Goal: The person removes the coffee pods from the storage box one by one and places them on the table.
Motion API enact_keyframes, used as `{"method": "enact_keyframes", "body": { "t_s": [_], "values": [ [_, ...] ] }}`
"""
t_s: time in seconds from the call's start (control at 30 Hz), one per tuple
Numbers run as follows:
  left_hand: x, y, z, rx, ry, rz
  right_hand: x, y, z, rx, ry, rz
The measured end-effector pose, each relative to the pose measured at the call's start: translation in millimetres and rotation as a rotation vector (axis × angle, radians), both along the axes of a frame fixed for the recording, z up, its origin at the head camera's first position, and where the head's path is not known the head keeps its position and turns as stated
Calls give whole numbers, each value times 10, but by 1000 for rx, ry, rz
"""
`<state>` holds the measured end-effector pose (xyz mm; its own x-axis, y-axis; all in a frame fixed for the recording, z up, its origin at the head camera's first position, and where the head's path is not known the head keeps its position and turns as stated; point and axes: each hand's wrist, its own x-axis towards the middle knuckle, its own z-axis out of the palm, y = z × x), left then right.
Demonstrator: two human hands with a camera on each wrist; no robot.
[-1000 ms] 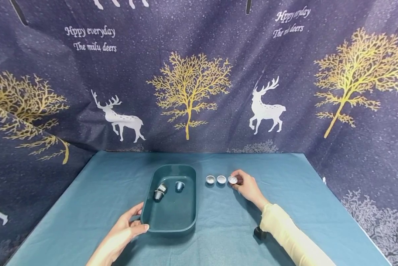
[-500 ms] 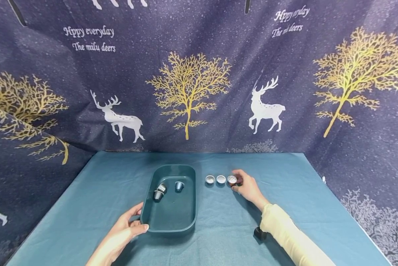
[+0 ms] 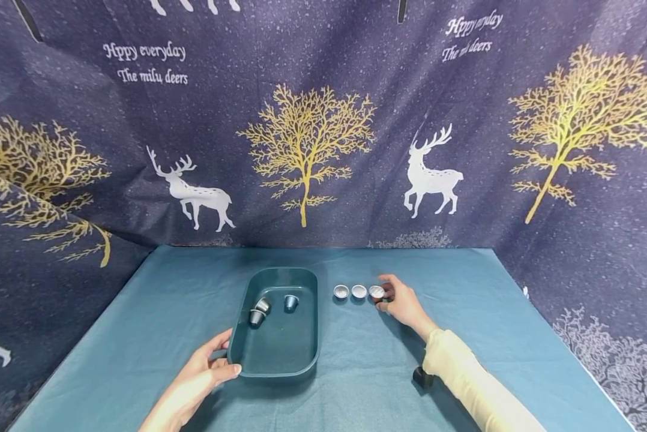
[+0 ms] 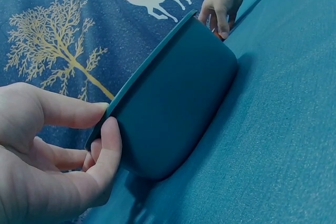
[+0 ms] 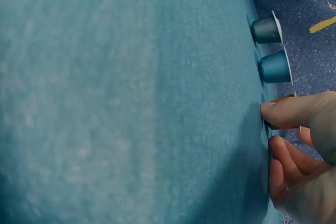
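Observation:
My left hand (image 3: pixel 204 366) grips the near left edge of a deep dark green tray (image 3: pixel 273 377), its thumb over the rim. Inside the tray lie a blue coffee capsule (image 3: pixel 291 303) and two silvery ones, one of them a dark-sided capsule (image 3: pixel 256 318). To the right, three capsules stand in a row with their pale lids up: a dark green capsule (image 5: pixel 266 30), a blue capsule (image 5: pixel 275 67) and an orange-brown capsule (image 5: pixel 286 126). My right hand (image 3: pixel 404 303) has thumb and fingers around the orange-brown one; the thumb hides most of it in the right wrist view.
A teal cloth (image 3: pixel 356 372) covers the table. Behind it hangs a dark blue curtain (image 3: pixel 345 54) printed with deer and trees. Beside the right sleeve (image 3: pixel 464 372) sits a small black object (image 3: pixel 422 379).
The orange-brown capsule has shifted slightly left in the head view, and more of its side shows. My right fingers have moved a little; my left hand and the tray keep their place.

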<state>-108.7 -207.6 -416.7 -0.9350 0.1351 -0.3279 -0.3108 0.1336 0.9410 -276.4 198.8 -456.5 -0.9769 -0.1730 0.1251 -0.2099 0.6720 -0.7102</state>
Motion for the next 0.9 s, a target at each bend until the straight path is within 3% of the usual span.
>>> {"method": "enact_keyframes", "body": {
  "t_s": [0.67,0.9],
  "values": [
    [-5,34,9,-26,-9,47,-28,35,-4,9,-23,5],
    [-7,20,0,-37,-18,50,-40,60,-23,-43,-58,28]
  ]
}}
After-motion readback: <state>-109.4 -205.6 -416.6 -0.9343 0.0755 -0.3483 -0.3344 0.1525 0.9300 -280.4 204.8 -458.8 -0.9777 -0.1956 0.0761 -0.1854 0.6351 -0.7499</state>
